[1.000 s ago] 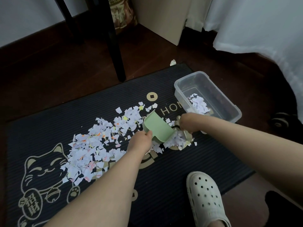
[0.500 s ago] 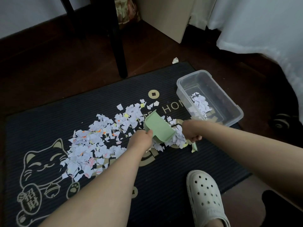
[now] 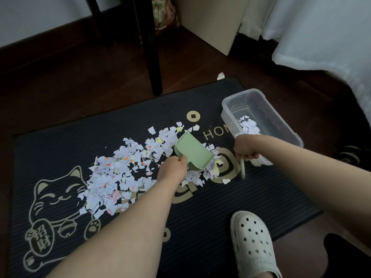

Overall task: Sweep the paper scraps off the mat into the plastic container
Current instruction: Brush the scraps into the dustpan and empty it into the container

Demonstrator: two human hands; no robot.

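A wide spread of small paper scraps [image 3: 112,177] covers the middle of the dark cat-print mat [image 3: 60,145]. My left hand [image 3: 171,169] grips a light green dustpan [image 3: 193,152], its mouth turned right against a small heap of scraps. My right hand [image 3: 246,147] holds a thin green brush handle [image 3: 243,168] that points down toward me; its bristle end is hidden. Behind my right hand the clear plastic container [image 3: 285,125] stands on the mat's right end with a few scraps inside.
A dark chair leg [image 3: 152,53] stands on the wooden floor just beyond the mat. One stray scrap [image 3: 220,76] lies off the mat's far edge. My foot in a white clog [image 3: 253,243] rests at the near edge. A white curtain [image 3: 331,37] hangs at right.
My right hand has drawn away from the dustpan toward the right, up by the container's near wall, with the handle now showing below it. The left hand and dustpan have barely shifted.
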